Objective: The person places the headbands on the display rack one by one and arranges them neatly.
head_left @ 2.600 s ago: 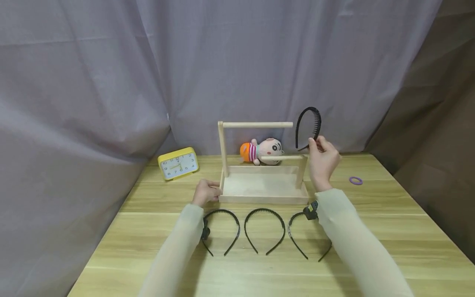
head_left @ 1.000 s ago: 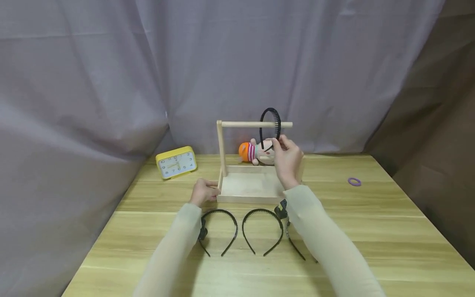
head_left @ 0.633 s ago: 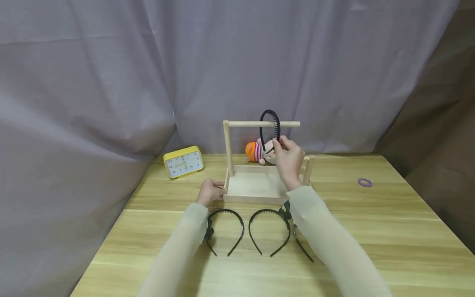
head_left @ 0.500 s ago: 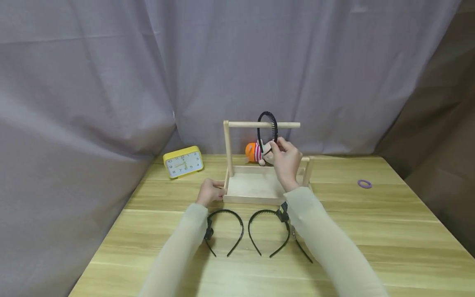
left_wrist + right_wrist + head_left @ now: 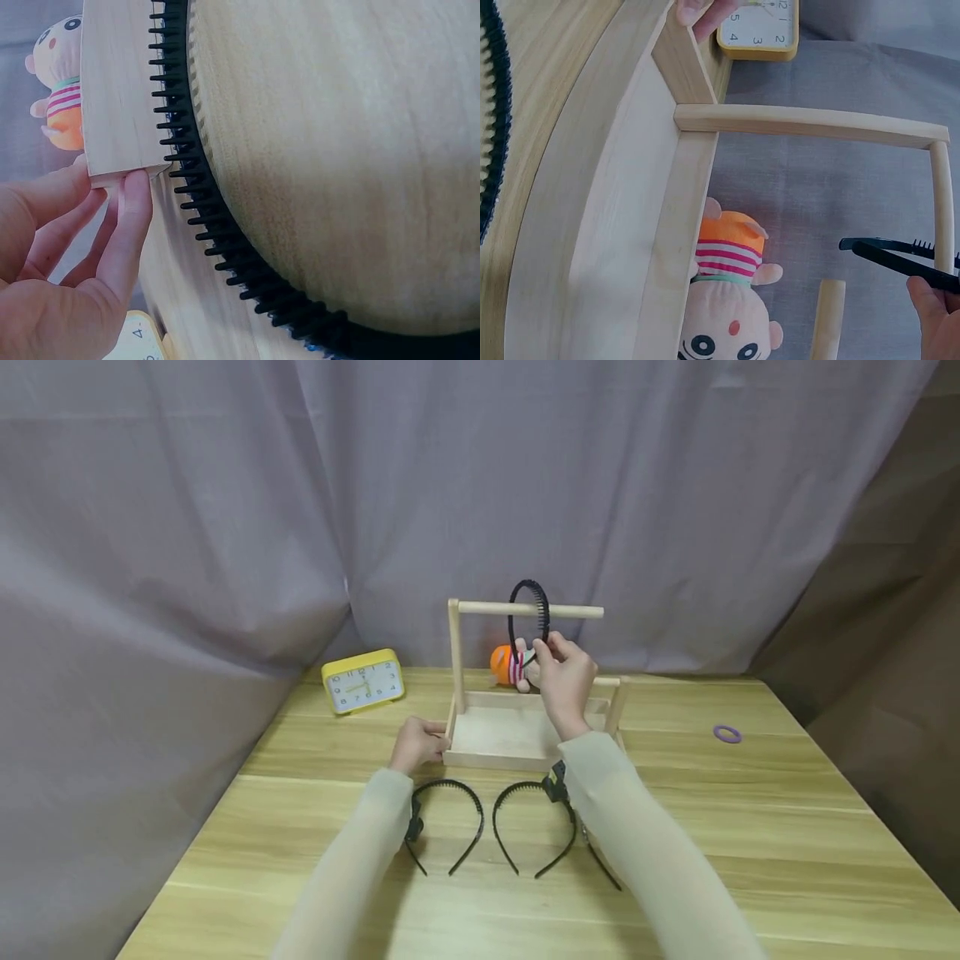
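My right hand (image 5: 567,681) pinches a black toothed headband (image 5: 544,617) near its lower end. It stands upright around the upper bar (image 5: 573,611) of a wooden stand, and in the right wrist view the bar (image 5: 944,202) passes between its two arms. My left hand (image 5: 416,745) grips the left end of the stand's tray (image 5: 487,761), thumb and fingers on its wall in the left wrist view. A shorter lower bar (image 5: 609,682) is partly hidden behind my right hand. Three more headbands lie in front, including a left one (image 5: 481,817) and a middle one (image 5: 497,827); my right sleeve covers much of the third (image 5: 602,864).
Behind the stand lies a plush doll (image 5: 502,665) in orange and stripes. A yellow alarm clock (image 5: 365,683) stands at the back left. A purple ring (image 5: 727,734) lies on the table to the right. Grey curtain (image 5: 525,468) hangs behind the table.
My right hand has carried the headband left from beyond the upper bar's free end, onto the bar, then farther left along it. My left hand has stayed on the tray.
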Demonstrator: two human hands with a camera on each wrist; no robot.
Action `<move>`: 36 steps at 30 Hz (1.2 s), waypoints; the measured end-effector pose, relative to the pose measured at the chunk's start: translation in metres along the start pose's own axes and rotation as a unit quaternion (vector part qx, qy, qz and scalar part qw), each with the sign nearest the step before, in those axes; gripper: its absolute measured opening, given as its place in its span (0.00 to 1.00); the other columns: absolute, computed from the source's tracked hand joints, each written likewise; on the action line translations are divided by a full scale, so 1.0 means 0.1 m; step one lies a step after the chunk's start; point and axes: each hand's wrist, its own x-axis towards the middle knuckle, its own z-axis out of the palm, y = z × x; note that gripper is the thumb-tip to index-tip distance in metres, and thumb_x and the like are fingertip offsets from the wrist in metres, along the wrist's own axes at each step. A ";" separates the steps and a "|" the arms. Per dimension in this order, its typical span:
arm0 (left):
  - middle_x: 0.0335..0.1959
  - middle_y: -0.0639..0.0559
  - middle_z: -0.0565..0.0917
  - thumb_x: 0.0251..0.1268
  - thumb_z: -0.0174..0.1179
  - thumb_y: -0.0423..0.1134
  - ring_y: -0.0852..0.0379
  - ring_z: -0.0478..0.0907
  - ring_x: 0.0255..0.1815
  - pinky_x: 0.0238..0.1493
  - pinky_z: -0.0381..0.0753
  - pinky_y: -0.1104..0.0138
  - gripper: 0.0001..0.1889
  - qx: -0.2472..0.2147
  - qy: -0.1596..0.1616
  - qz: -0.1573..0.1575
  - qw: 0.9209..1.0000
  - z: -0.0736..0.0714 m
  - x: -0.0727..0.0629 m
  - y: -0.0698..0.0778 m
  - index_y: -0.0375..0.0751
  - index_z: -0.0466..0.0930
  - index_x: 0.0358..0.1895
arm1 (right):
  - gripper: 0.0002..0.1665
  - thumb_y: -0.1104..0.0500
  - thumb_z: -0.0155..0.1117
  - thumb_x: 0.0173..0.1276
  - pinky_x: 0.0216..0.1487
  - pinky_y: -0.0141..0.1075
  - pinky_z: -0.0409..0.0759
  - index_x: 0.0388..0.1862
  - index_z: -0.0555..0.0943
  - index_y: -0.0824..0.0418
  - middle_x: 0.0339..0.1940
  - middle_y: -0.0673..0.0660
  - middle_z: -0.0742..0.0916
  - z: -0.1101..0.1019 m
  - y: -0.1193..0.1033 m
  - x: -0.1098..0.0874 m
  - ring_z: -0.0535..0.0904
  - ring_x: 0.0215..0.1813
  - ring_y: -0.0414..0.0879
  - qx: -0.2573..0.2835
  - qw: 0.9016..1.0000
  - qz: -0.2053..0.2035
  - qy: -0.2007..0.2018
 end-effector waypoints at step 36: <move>0.40 0.31 0.86 0.55 0.64 0.23 0.56 0.83 0.24 0.27 0.87 0.69 0.16 0.017 0.000 -0.005 1.000 0.05 0.01 -0.01 0.28 0.83 0.50 | 0.07 0.57 0.68 0.66 0.55 0.45 0.71 0.34 0.87 0.61 0.31 0.57 0.90 0.42 -0.01 -0.25 0.85 0.33 0.49 -0.042 0.996 0.002 -0.078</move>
